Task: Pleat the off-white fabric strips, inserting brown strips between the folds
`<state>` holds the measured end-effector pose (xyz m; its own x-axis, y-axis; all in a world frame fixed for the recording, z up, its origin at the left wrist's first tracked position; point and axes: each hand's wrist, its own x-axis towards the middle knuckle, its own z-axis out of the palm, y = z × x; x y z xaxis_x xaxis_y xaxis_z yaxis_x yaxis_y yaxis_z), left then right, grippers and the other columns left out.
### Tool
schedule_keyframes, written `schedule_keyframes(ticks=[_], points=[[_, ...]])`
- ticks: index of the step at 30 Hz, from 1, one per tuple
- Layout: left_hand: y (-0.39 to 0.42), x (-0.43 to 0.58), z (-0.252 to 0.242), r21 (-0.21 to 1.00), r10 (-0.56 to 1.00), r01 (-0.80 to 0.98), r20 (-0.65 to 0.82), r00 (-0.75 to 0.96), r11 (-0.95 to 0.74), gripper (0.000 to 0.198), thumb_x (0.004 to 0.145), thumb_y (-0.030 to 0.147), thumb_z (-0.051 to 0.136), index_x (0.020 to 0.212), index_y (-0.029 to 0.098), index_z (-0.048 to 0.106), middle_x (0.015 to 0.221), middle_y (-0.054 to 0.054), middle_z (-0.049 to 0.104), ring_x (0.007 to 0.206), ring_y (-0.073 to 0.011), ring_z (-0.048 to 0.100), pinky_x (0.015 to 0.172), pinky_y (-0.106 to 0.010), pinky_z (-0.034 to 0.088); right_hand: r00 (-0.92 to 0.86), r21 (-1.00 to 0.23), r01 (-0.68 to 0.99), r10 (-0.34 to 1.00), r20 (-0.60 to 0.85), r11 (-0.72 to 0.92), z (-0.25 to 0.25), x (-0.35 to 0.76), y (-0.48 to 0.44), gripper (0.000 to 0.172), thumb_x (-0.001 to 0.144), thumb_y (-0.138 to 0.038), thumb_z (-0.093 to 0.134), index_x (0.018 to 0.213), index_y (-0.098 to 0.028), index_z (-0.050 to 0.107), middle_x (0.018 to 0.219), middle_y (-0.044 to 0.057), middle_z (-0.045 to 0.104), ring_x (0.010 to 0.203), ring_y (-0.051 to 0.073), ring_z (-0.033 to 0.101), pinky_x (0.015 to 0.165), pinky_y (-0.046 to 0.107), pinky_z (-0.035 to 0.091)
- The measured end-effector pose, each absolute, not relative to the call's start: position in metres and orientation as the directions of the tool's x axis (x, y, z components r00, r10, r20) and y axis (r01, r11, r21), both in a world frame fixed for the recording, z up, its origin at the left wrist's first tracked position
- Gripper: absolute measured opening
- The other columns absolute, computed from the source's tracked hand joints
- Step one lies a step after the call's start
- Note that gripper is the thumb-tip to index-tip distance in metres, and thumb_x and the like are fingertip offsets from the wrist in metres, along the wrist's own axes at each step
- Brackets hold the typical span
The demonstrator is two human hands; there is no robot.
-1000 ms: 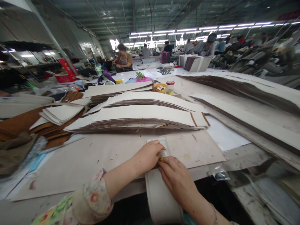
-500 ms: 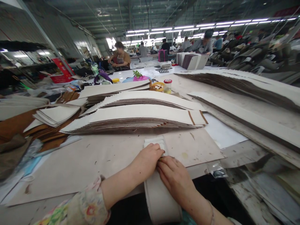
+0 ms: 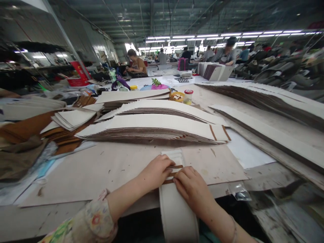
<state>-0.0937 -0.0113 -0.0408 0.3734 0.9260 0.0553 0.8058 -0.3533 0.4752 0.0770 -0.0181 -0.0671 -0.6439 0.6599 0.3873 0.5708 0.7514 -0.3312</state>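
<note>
A long white strip (image 3: pixel 177 212) of leather-like material runs from the table over its near edge toward me. Narrow brown bands (image 3: pixel 167 181) lie across it. My left hand (image 3: pixel 154 170) is on the strip's left edge, fingers bent and closed around it by the upper bands. On the right edge, my right hand (image 3: pixel 192 185) has its fingers closed around the strip near the lower bands. The fingertips of the two hands are close together, and the thumbs are partly hidden. Beyond the hands, the strip's far end (image 3: pixel 173 154) lies on the beige board (image 3: pixel 121 168).
Behind the board are fanned stacks of white strips (image 3: pixel 162 123), the front one with brown bands. More stacks (image 3: pixel 268 135) lie at right. Brown pieces (image 3: pixel 65 141) are piled at left. A yellow tub (image 3: pixel 178 97) and a red-lidded jar (image 3: pixel 188 97) stand farther back. People work beyond.
My fingers have drawn slightly apart, and brown bands on the strip now show between them. The camera view has shifted a little to the left.
</note>
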Motion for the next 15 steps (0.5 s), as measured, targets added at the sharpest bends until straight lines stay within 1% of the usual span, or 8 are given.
schedule_keyframes(ticks=[3,4,6,8,9,12,15], points=[[-0.014,-0.105,-0.043,0.544,0.953,0.794,0.036,0.301,-0.272,0.02,0.074,0.012,0.053,0.093,0.017,0.059,0.093,-0.004,0.056,0.094,-0.0181,0.049,0.085,-0.029,0.039,-0.654,-0.395,0.554,0.677,0.339,0.733,-0.062,0.079,-0.011,0.004,0.082,-0.016,0.05,0.081,-0.018,0.053,0.084,0.005,0.054,0.083,0.02,0.049,0.074,0.036,0.042],[-0.015,-0.107,-0.044,0.561,0.956,0.787,0.03,0.291,-0.257,0.02,0.073,0.013,0.054,0.092,0.017,0.059,0.093,-0.003,0.056,0.094,-0.0181,0.05,0.085,-0.029,0.039,-0.651,-0.403,0.555,0.681,0.336,0.728,-0.062,0.08,-0.008,0.008,0.081,-0.017,0.052,0.089,-0.018,0.053,0.09,0.006,0.054,0.087,0.021,0.048,0.077,0.037,0.041],[-0.016,-0.109,-0.043,0.588,0.959,0.772,0.024,0.282,-0.242,0.018,0.073,0.014,0.055,0.09,0.017,0.059,0.092,-0.003,0.056,0.093,-0.018,0.05,0.084,-0.028,0.04,-0.654,-0.394,0.56,0.68,0.33,0.729,-0.06,0.082,-0.001,0.027,0.078,-0.02,0.057,0.105,-0.017,0.05,0.101,0.008,0.053,0.096,0.023,0.047,0.082,0.04,0.039],[-0.016,-0.108,-0.043,0.603,0.959,0.761,0.025,0.282,-0.239,0.018,0.073,0.014,0.054,0.089,0.017,0.059,0.091,-0.003,0.055,0.093,-0.0179,0.05,0.084,-0.028,0.04,-0.692,-0.377,0.551,0.66,0.292,0.745,-0.058,0.082,0.007,0.04,0.076,-0.023,0.059,0.114,-0.018,0.047,0.108,0.01,0.052,0.101,0.024,0.045,0.086,0.041,0.038],[-0.016,-0.108,-0.043,0.605,0.96,0.76,0.027,0.28,-0.239,0.017,0.073,0.013,0.054,0.089,0.017,0.059,0.091,-0.003,0.055,0.093,-0.018,0.05,0.084,-0.028,0.04,-0.718,-0.374,0.541,0.645,0.261,0.753,-0.056,0.082,0.011,0.042,0.076,-0.024,0.06,0.115,-0.018,0.047,0.108,0.009,0.052,0.101,0.024,0.045,0.087,0.041,0.037],[-0.017,-0.107,-0.043,0.593,0.961,0.769,0.036,0.273,-0.24,0.015,0.073,0.012,0.054,0.087,0.017,0.058,0.09,-0.003,0.055,0.092,-0.0183,0.05,0.084,-0.029,0.04,-0.786,-0.389,0.498,0.593,0.175,0.775,-0.049,0.081,0.019,0.04,0.076,-0.025,0.06,0.114,-0.02,0.05,0.106,0.008,0.053,0.1,0.022,0.046,0.087,0.039,0.037],[-0.019,-0.106,-0.045,0.558,0.954,0.783,0.056,0.294,-0.274,0.011,0.076,0.012,0.052,0.084,0.017,0.057,0.089,-0.003,0.054,0.09,-0.0177,0.049,0.082,-0.028,0.04,-0.82,-0.407,0.466,0.556,0.136,0.786,-0.045,0.079,0.021,0.035,0.077,-0.024,0.06,0.111,-0.021,0.051,0.102,0.006,0.054,0.097,0.021,0.047,0.085,0.038,0.038]])
